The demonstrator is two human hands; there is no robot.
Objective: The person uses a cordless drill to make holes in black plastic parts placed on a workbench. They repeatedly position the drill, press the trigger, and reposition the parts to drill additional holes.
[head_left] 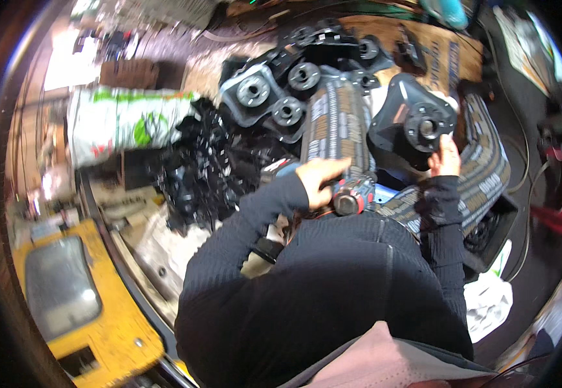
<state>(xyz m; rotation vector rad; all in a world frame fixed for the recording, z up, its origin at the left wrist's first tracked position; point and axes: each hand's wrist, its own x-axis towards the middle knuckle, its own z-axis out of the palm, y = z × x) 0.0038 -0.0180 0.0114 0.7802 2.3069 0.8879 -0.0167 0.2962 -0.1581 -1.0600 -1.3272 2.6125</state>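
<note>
My right hand [446, 157] grips the lower right edge of a black plastic part [391, 123] with a round flange and a central hole. The part is tilted, and some of my fingers are hidden behind it. My left hand [322, 177] lies over a patterned trouser leg [338, 123], its fingers stretched toward the right and apart from the thumb. Just beside that hand is a red and dark grey tool [353, 196], perhaps a power driver; its lower portion is covered.
Several similar black flanged parts [253, 90] are heaped ahead, next to cardboard [439, 55]. Shiny black scraps [203, 165] pile up at the left, near a white and green sack [129, 123]. A yellow panel [109, 310] stands at lower left, a white bag [488, 304] at lower right.
</note>
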